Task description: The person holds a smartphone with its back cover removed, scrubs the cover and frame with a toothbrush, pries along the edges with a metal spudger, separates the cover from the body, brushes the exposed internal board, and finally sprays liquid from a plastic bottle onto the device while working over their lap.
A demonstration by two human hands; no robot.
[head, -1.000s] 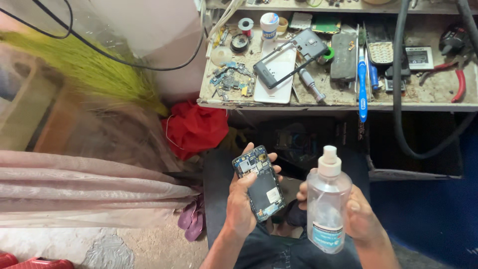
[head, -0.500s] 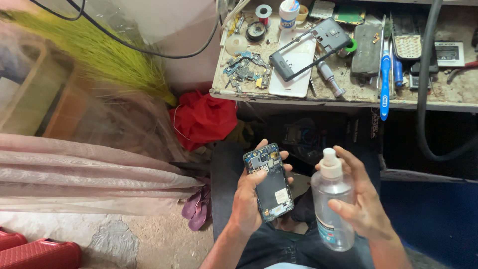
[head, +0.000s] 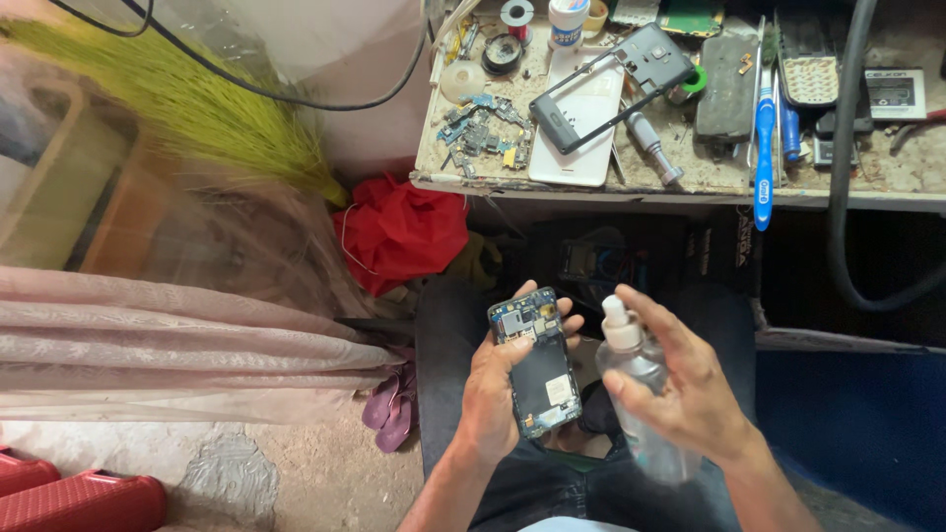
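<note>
My left hand (head: pixel 493 389) grips an opened mobile phone (head: pixel 537 363) with its back cover off, circuit board and dark battery bay facing up, held over my lap. My right hand (head: pixel 685 389) is wrapped around a clear plastic spray bottle (head: pixel 636 379) with a white nozzle, tilted so the nozzle points toward the phone a few centimetres to its left. The bottle's lower half is hidden behind my fingers and wrist.
A worn workbench (head: pixel 690 177) ahead carries a black phone frame (head: pixel 611 84), a white phone cover (head: pixel 581 128), loose circuit bits (head: pixel 483 128), a blue toothbrush (head: pixel 764 148), tape rolls and a screwdriver. A red cloth (head: pixel 399 232), a straw broom (head: pixel 187 108), pink fabric (head: pixel 148 335) and slippers (head: pixel 389 414) lie left.
My right hand has tilted the spray bottle from upright toward the phone and shifted its grip higher near the nozzle. The camera has moved closer and to the right.
</note>
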